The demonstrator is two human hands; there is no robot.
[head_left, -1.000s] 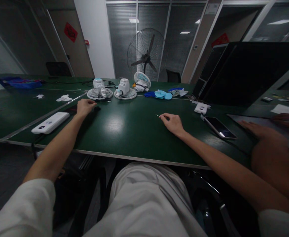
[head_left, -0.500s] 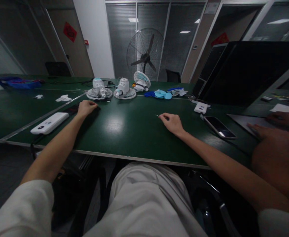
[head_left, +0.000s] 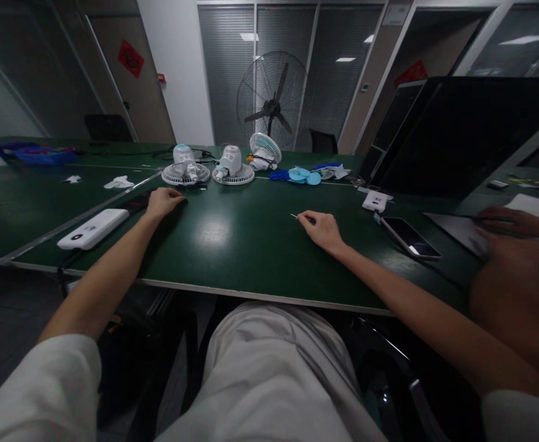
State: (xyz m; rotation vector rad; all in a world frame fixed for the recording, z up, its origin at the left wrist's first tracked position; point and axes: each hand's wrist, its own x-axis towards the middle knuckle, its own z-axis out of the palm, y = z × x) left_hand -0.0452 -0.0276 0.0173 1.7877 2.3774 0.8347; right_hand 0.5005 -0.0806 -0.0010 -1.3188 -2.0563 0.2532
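My left hand (head_left: pixel 162 201) rests on the green table with its fingers pinched together. Whatever is between them, if anything, is hidden against the dark surface. In front of it lies a white fan head (head_left: pixel 185 174), face down, and nearer me is a white power bank-like box (head_left: pixel 93 229). My right hand (head_left: pixel 322 231) lies on the table to the right, closed. A thin, pale, needle-like rod (head_left: pixel 293 215) sticks out leftward from its fingertips; the rest of it is inside the hand.
More white fan heads (head_left: pixel 234 174) (head_left: pixel 266 151) and light-blue fan blades (head_left: pixel 304 176) stand farther back. On the right are a phone (head_left: pixel 411 237), a small white device (head_left: pixel 374 201) and a large black screen (head_left: pixel 463 135). Another person's hands (head_left: pixel 518 236) work at the right edge.
My left hand has shifted very slightly to the right. The right hand keeps its place with the rod. The other person's hands have moved, blurred.
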